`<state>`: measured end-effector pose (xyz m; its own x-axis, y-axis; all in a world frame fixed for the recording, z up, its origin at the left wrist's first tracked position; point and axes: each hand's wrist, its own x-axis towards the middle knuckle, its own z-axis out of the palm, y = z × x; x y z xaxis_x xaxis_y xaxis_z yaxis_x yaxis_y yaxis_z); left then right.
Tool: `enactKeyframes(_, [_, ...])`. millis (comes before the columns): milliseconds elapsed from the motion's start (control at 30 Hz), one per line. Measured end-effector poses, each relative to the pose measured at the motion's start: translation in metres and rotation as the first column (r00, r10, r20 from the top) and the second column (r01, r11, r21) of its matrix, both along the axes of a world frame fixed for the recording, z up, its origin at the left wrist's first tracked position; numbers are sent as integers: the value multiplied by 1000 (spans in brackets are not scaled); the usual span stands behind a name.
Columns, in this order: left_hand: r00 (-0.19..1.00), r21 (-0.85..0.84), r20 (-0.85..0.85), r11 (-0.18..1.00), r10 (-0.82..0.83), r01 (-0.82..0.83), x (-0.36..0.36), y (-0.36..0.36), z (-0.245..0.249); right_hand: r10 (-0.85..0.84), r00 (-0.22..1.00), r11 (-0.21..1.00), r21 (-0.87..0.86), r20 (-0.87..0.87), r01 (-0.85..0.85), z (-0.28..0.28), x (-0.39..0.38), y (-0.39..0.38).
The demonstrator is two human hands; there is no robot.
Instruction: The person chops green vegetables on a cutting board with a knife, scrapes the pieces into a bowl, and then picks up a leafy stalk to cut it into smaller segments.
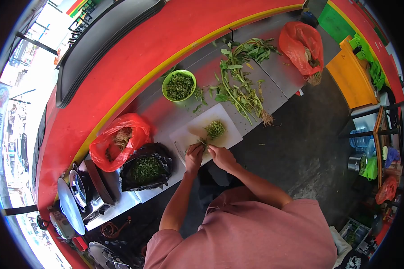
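Stems (203, 143) in a small bunch at the near edge of a white board (231, 136) on the grey desk (164, 117). Left hand (193, 155) curled down over the bunch, pinning it to the board. Right hand (221, 157) closed just beside, touching the same bunch, anything in its grip too small to tell. Chopped pile (215, 129) farther along the board, near the stems. Beyond the board, to the far left, a green bowl (180, 100) full of chopped greens. To the far right, long leafy stalks (240, 85) loose on the desk, and past them a far red bag (303, 45). Left of the board, a black bag (147, 169) holding more chopped greens and a near red bag (116, 142), the two touching.
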<state>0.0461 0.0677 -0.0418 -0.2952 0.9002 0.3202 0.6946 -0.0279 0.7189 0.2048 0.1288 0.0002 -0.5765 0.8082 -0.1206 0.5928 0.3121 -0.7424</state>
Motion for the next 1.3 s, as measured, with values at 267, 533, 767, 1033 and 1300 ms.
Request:
enactKeyframes(267, [1000,-18,12,1000,23,-23,2,-4,-3,26,995,997,64,91,-32,-11,14,-13])
enactKeyframes(533, [998,43,-60,999,-25,28,5,2,9,31,998,987,154,54,-39,-19,7,8])
enactKeyframes(767, [1000,-45,14,999,16,-16,3,0,11,-127,984,991,23,-122,131,-25,25,17])
enactKeyframes(1033, [993,-60,107,997,47,-40,4,-4,6,-196,953,976,-144,-233,165,-4,34,9])
enactKeyframes(1300, [990,27,-119,997,76,-74,13,-8,8,-133,964,990,-77,-231,118,4,35,-4])
